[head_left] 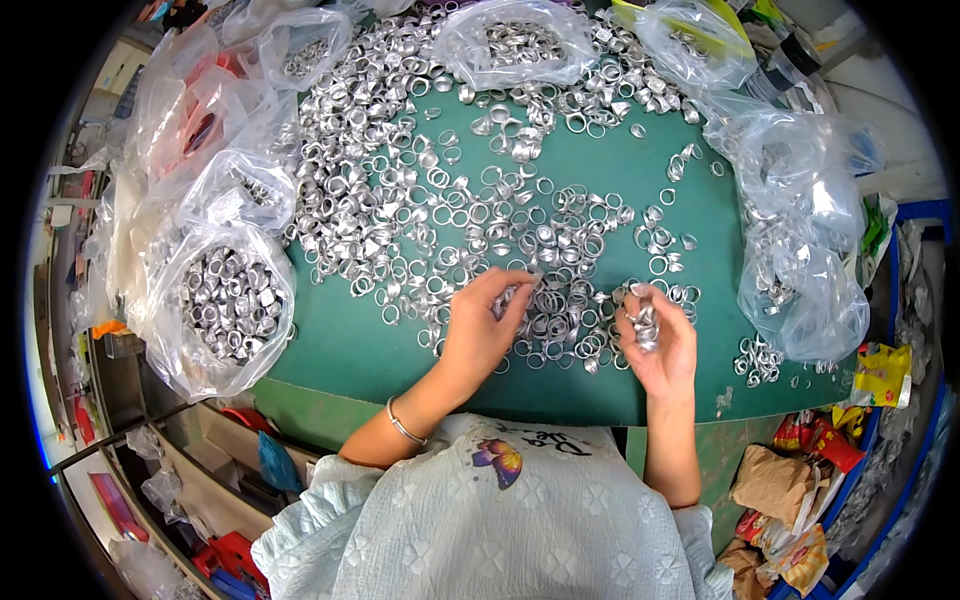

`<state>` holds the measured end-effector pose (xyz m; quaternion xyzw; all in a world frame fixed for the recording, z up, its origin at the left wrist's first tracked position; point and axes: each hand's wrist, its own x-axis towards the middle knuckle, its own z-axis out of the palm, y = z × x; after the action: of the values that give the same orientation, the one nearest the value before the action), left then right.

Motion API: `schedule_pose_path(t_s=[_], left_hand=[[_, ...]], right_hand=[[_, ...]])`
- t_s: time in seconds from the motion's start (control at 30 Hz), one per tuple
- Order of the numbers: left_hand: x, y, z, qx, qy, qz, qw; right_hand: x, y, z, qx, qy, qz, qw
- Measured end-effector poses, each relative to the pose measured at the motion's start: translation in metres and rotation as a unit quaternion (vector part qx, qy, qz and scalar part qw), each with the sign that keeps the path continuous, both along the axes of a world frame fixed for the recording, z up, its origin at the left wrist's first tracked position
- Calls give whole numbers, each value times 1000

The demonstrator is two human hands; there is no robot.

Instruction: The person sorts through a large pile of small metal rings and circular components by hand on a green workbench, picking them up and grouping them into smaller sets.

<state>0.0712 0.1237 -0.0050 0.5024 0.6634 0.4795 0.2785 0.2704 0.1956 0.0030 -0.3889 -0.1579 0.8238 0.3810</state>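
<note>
head view: the left hand (478,325) is curving over the front of the spread of silver-coloured finger rings (560,312), with its thumb and forefinger nearly meeting; rings are showing in the gap between them, but i cannot tell if the fingers are gripping any. the right hand (668,352) is half closing, palm turned inward, and is holding a small cluster of rings between thumb and fingers. the other rings are lying loose over the green table top (335,345), more densely toward the far left side, while a small separate heap (758,362) is sitting near the right front edge.

for handling them well, i think the right hand should be cupping firmly enough that no ring is slipping out, and the left fingertips should be taking few rings at once, because the pieces are overlapping and may be catching each other.

about the containers: the open clear plastic bag (165,345) at near left is holding many rings, and the far middle bag (465,70) is also holding a good quantity. at the right, the crumpled clear bag (825,325) is containing fewer visible rings. the yellow container (738,30) at far right is standing partly under clear plastic, with some rings showing there
</note>
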Motion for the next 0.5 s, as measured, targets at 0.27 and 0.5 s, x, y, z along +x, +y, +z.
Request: schedule_pose_path(t_s=[0.27, 0.5], left_hand=[[9, -2, 9, -35, -20, -17, 999], [11, -2, 12, -59, -37, -45, 997]], right_hand=[[-44, 41, -9, 419, -647, 157, 618], [-49, 45, -11, 430, -666, 167, 586]])
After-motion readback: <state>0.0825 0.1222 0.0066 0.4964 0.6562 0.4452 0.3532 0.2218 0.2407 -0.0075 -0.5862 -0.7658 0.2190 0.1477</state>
